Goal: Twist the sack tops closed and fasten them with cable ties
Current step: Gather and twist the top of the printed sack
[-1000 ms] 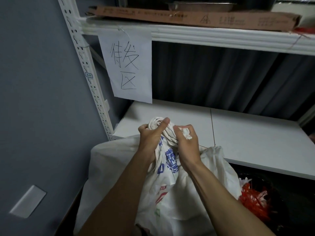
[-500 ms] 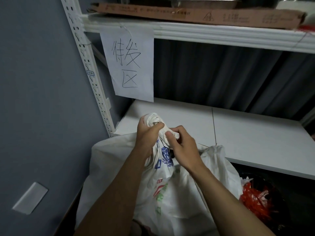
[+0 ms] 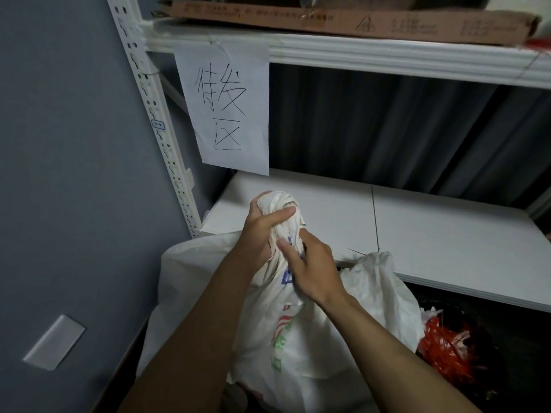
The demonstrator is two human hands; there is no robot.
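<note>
The left hand (image 3: 262, 231) hides most of the neck of the sack (image 3: 301, 347); the right hand (image 3: 314, 271) covers part of its blue print. Sack bottom and both forearms run off the lower edge. The lettering on the box (image 3: 387, 25) and the post's label (image 3: 158, 125) (handwritten) are too small to read.

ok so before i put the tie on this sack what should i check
1. white woven sack with blue print: top twisted into a tight rope, ok
2. left hand grips the twisted top: ok
3. right hand holds the neck just below: ok
4. cable tie ready in a hand: not ok, none shows
5. spare ties within reach: cannot tell
</note>
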